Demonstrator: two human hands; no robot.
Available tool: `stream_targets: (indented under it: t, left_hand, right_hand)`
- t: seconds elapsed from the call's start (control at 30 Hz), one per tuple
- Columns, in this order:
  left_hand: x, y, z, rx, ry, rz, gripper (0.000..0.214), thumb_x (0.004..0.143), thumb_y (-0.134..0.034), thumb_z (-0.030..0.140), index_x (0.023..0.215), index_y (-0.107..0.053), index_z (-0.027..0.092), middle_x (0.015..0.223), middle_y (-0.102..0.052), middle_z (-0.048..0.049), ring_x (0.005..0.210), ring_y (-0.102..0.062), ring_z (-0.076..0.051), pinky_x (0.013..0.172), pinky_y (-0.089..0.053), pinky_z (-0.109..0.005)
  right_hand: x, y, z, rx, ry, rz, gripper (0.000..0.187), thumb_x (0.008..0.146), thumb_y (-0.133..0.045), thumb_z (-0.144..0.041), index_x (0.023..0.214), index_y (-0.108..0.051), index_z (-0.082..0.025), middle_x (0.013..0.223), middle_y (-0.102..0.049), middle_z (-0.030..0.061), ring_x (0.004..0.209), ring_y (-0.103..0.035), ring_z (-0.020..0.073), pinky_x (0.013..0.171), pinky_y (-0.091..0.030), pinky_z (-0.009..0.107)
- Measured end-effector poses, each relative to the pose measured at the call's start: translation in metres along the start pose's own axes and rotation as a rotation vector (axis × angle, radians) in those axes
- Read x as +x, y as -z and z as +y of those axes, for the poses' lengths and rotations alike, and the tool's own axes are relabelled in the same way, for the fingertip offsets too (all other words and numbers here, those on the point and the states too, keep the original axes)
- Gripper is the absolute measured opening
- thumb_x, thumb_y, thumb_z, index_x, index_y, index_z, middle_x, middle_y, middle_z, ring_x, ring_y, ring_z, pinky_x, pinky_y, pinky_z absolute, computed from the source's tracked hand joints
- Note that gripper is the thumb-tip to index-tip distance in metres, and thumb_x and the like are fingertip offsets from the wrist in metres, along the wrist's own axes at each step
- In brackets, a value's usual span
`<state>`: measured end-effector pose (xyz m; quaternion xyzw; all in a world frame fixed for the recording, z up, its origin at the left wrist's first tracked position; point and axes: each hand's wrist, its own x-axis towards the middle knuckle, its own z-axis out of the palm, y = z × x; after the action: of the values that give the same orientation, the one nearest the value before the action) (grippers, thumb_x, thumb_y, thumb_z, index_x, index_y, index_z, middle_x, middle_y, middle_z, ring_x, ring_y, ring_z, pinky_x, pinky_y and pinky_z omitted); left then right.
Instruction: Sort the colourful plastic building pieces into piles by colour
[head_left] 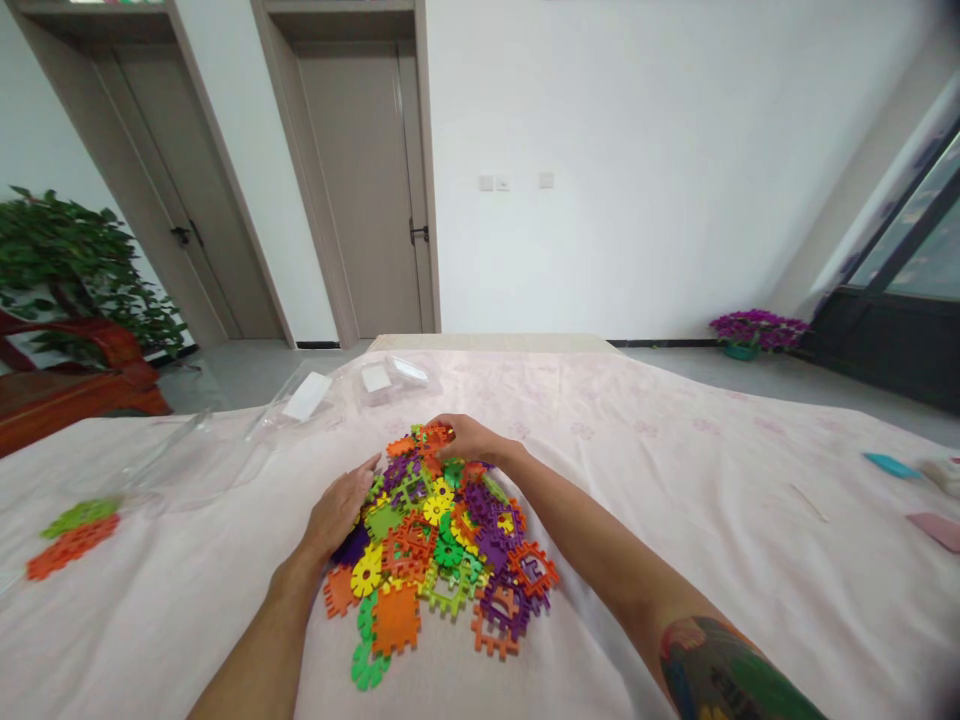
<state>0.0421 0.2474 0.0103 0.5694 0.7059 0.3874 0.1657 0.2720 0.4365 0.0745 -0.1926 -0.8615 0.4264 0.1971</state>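
Note:
A heap of plastic interlocking building pieces (420,540) lies on the cloth in front of me, made of notched squares, frames and gear-like discs in orange, purple, yellow and green. Along the heap's left side rests my left hand (341,510), fingers stretched out and touching the pieces. My right hand (469,438) curves around the far end of the heap, beside an orange notched piece (435,437). Its fingers are partly hidden, but they look spread and cupped rather than closed. At the near edge sit an orange square (396,620) and a green disc (370,665).
Clear plastic containers (202,450) with white labels stand at the back left of the pale pink tablecloth (637,560). A green piece and an orange-red piece (73,545) lie at the left. A blue item (891,466) and a pink item (934,530) lie far right.

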Motion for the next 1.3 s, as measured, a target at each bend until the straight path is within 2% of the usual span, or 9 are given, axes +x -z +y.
stream_targets:
  t: [0.1,0.17,0.3,0.37,0.57,0.7,0.87,1.13,1.3]
  left_hand:
    - [-0.002,-0.002,-0.001,-0.142,0.024,0.027,0.069,0.096,-0.034,0.066,0.143,-0.057,0.021,0.146,-0.058,-0.0074,0.136,-0.053,-0.025,0.12,-0.033,-0.042]
    - [-0.004,-0.002,-0.001,-0.299,0.032,0.073,0.072,0.095,-0.036,0.067,0.141,-0.057,0.016,0.143,-0.061,-0.0108,0.131,-0.057,-0.025,0.118,-0.037,-0.042]
    - [-0.005,-0.002,0.0,-0.504,0.074,0.2,0.074,0.093,-0.041,0.069,0.132,-0.061,0.009,0.129,-0.069,-0.0161,0.116,-0.068,-0.027,0.109,-0.047,-0.044]
    - [-0.004,-0.001,-0.001,-0.503,0.101,0.228,0.072,0.091,-0.045,0.07,0.123,-0.066,0.009,0.121,-0.073,-0.016,0.111,-0.07,-0.028,0.107,-0.049,-0.045]
    - [0.0,-0.001,-0.01,-0.413,0.125,0.218,0.06,0.087,-0.057,0.063,0.115,-0.071,0.012,0.114,-0.076,-0.0135,0.11,-0.07,-0.027,0.108,-0.047,-0.043]
    - [0.002,-0.001,-0.017,-0.398,0.145,0.225,0.056,0.085,-0.06,0.06,0.115,-0.07,0.014,0.111,-0.076,-0.0127,0.109,-0.07,-0.027,0.107,-0.048,-0.043]
    - [0.004,-0.002,-0.018,-0.382,0.165,0.219,0.055,0.082,-0.062,0.06,0.114,-0.071,0.015,0.109,-0.077,-0.0123,0.108,-0.071,-0.027,0.105,-0.049,-0.042]
    - [0.003,0.001,-0.009,-0.36,0.183,0.206,0.057,0.077,-0.065,0.061,0.111,-0.073,0.016,0.107,-0.077,-0.012,0.106,-0.072,-0.028,0.103,-0.051,-0.042]
    - [0.004,0.003,-0.006,-0.404,0.203,0.2,0.06,0.074,-0.067,0.061,0.112,-0.072,0.015,0.106,-0.078,-0.0122,0.104,-0.073,-0.028,0.1,-0.053,-0.041]
  right_hand:
    - [-0.023,-0.001,-0.026,0.113,0.12,-0.096,0.062,0.074,-0.077,-0.027,0.134,-0.063,-0.027,0.126,-0.07,0.0039,0.105,-0.067,0.0215,0.087,-0.055,0.032]
    - [-0.035,0.006,-0.027,0.157,0.107,-0.004,0.057,0.082,-0.07,-0.029,0.138,-0.06,-0.025,0.129,-0.068,0.0065,0.107,-0.067,0.0213,0.089,-0.055,0.033]
    - [-0.057,0.029,0.006,-0.111,-0.185,0.369,0.034,0.088,-0.056,-0.019,0.118,-0.072,-0.021,0.109,-0.075,0.0067,0.099,-0.069,0.0219,0.091,-0.053,0.037]
    - [-0.067,0.036,0.025,-0.32,-0.331,0.448,0.031,0.088,-0.056,-0.019,0.112,-0.075,-0.021,0.111,-0.075,0.0077,0.103,-0.068,0.0236,0.094,-0.05,0.037]
    - [-0.084,0.021,0.042,-0.534,-0.406,0.258,0.027,0.087,-0.063,-0.043,0.096,-0.077,-0.021,0.1,-0.072,0.0077,0.093,-0.065,0.0217,0.077,-0.046,0.027]
    - [-0.087,0.008,0.048,-0.479,-0.431,0.384,0.031,0.078,-0.073,-0.043,0.101,-0.074,-0.022,0.105,-0.071,0.0066,0.094,-0.064,0.0222,0.073,-0.043,0.027]
    - [-0.092,0.006,0.055,-0.162,-0.298,0.547,0.025,0.074,-0.072,-0.025,0.098,-0.069,-0.02,0.092,-0.072,0.001,0.077,-0.063,0.0167,0.069,-0.046,0.026]
    - [-0.094,0.004,0.043,-0.107,-0.031,0.355,0.026,0.082,-0.06,-0.023,0.103,-0.076,-0.022,0.1,-0.074,0.0032,0.093,-0.066,0.0208,0.084,-0.049,0.032]
    - [-0.095,0.005,0.039,-0.05,-0.057,0.457,0.013,0.081,-0.063,-0.021,0.092,-0.07,-0.019,0.081,-0.07,0.0005,0.074,-0.062,0.0165,0.069,-0.047,0.027]
